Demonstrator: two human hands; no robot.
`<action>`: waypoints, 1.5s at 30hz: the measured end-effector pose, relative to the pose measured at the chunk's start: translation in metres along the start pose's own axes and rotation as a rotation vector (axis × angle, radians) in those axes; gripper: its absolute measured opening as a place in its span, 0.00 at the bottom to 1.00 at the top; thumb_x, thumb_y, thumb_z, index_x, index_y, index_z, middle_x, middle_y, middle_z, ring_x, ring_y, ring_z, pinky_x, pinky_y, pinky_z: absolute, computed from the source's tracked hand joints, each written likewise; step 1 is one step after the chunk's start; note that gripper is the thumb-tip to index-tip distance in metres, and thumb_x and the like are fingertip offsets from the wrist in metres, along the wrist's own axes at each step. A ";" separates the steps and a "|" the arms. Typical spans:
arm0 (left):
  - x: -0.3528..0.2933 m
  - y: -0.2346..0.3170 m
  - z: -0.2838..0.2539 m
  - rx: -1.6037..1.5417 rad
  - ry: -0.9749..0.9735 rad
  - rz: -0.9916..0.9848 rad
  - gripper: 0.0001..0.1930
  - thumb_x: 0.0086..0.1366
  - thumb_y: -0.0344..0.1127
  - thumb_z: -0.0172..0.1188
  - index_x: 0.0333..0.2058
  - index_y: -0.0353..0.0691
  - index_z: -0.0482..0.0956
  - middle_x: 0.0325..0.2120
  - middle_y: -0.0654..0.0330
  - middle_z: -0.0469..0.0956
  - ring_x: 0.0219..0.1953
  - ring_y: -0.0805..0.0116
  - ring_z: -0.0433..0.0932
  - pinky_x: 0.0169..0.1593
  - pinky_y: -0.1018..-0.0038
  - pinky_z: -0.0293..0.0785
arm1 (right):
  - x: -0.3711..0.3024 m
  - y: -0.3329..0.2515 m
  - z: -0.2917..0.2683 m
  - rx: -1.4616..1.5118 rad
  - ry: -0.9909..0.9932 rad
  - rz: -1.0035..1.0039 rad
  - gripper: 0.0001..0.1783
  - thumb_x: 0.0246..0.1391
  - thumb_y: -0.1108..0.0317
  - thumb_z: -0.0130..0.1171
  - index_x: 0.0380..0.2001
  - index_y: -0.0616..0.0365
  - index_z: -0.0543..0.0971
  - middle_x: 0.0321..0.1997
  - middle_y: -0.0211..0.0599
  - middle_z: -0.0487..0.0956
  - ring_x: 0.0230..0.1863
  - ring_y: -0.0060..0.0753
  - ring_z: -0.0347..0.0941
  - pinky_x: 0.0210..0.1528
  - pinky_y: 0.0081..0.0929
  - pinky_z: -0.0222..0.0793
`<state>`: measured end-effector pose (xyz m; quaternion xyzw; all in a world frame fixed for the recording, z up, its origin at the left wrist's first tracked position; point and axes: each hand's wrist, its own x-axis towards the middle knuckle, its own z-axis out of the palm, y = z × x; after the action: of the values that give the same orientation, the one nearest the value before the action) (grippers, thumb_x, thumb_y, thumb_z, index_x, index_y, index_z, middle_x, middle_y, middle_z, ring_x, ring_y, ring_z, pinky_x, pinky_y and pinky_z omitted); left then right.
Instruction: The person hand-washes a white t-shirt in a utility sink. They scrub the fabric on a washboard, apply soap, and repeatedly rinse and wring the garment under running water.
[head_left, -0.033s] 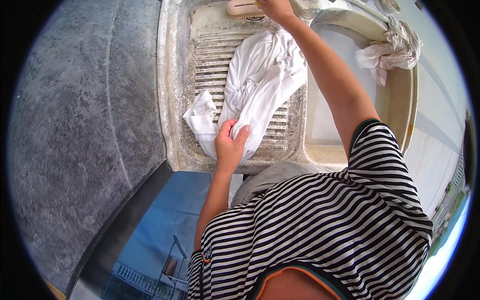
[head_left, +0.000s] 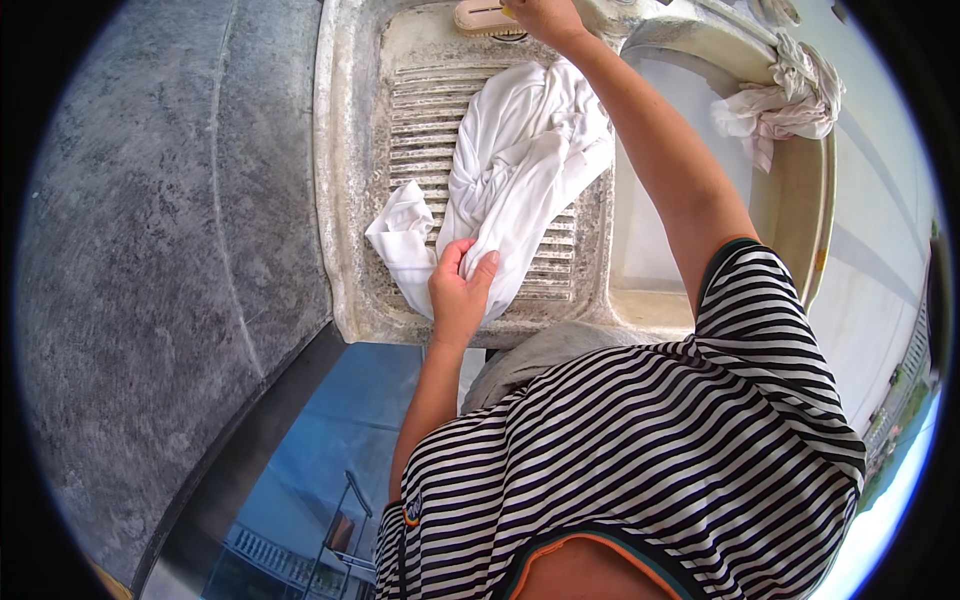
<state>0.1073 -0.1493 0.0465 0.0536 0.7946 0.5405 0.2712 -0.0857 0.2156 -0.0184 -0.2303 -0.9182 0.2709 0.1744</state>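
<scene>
A wet, bunched white cloth (head_left: 530,150) lies along the ribbed washboard (head_left: 420,125) of a stone laundry sink, with one folded end off to its left. At the cloth's near end my left hand (head_left: 460,290) is closed, gripping a fold between thumb and fingers. My right hand (head_left: 548,18) reaches to the far end of the washboard side, partly cut off by the upper picture edge. Its fingers are bent around something small and yellow that I cannot make out. Just left of it rests a beige scrub brush (head_left: 487,18), bristles down.
To the right, the sink's basin (head_left: 640,300) holds cloudy water. A twisted pale cloth (head_left: 790,105) hangs over its far right rim. A grey stone-like surface (head_left: 150,200) borders the sink on the left. The sink's front edge is close to my body.
</scene>
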 end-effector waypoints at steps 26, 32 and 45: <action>0.009 0.016 -0.003 -0.377 -0.020 -0.180 0.16 0.62 0.41 0.68 0.37 0.33 0.78 0.30 0.63 0.79 0.32 0.78 0.74 0.37 0.79 0.72 | -0.160 -0.105 -0.069 0.461 -0.791 -0.685 0.24 0.59 0.44 0.56 0.41 0.54 0.82 0.39 0.35 0.82 0.48 0.37 0.77 0.63 0.39 0.62; 0.015 0.050 -0.049 -0.556 0.020 -0.123 0.12 0.59 0.33 0.70 0.36 0.37 0.76 0.33 0.61 0.80 0.34 0.75 0.78 0.41 0.76 0.76 | -0.156 -0.054 -0.116 0.162 -0.739 -0.511 0.14 0.49 0.53 0.70 0.26 0.52 0.82 0.29 0.25 0.80 0.41 0.31 0.74 0.53 0.33 0.66; 0.064 0.069 -0.001 -1.077 0.072 -0.401 0.17 0.67 0.46 0.53 0.41 0.38 0.79 0.38 0.58 0.81 0.40 0.65 0.80 0.47 0.70 0.75 | -0.196 -0.177 -0.041 0.266 -0.265 -0.113 0.21 0.60 0.51 0.52 0.20 0.54 0.77 0.27 0.40 0.81 0.29 0.51 0.78 0.34 0.45 0.73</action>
<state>0.0382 -0.0976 0.0836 -0.2622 0.4107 0.8083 0.3304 0.0377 -0.0010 0.0779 -0.1155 -0.9007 0.4076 0.0959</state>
